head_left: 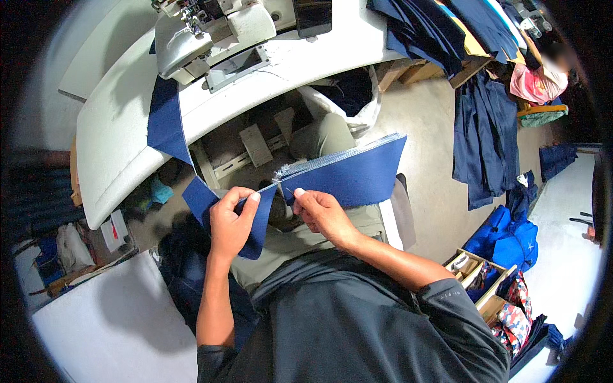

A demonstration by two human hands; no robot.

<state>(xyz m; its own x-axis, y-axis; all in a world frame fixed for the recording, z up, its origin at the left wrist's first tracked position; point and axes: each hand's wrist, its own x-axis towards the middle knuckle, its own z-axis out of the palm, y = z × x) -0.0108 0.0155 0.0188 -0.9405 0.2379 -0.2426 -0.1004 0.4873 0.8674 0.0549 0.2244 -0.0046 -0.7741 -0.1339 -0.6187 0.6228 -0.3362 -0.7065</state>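
Observation:
My left hand [234, 220] pinches the serged upper edge of a dark blue fabric piece [258, 228], thumb on top. To its left hangs another blue panel [199, 196], which meets at a narrow corner the blue fabric [167, 118] draped over the table edge. At my lap, a stack of blue fabric pieces [348, 173] stands on edge, whitish stitched edges upward and loose thread ends at its left corner. In front of that corner my right hand [320, 216] is closed, with a thin, small tip showing by the thumb; what it holds is mostly hidden.
A sewing machine [217, 32] sits on the curved white table [121, 137], beside a dark phone-like slab [313, 17]. Below is a white sack [367, 112] of dark cloth. Dark garments [485, 137] hang at right, near a wooden tray [479, 271]. Another person [539, 83] is at far right.

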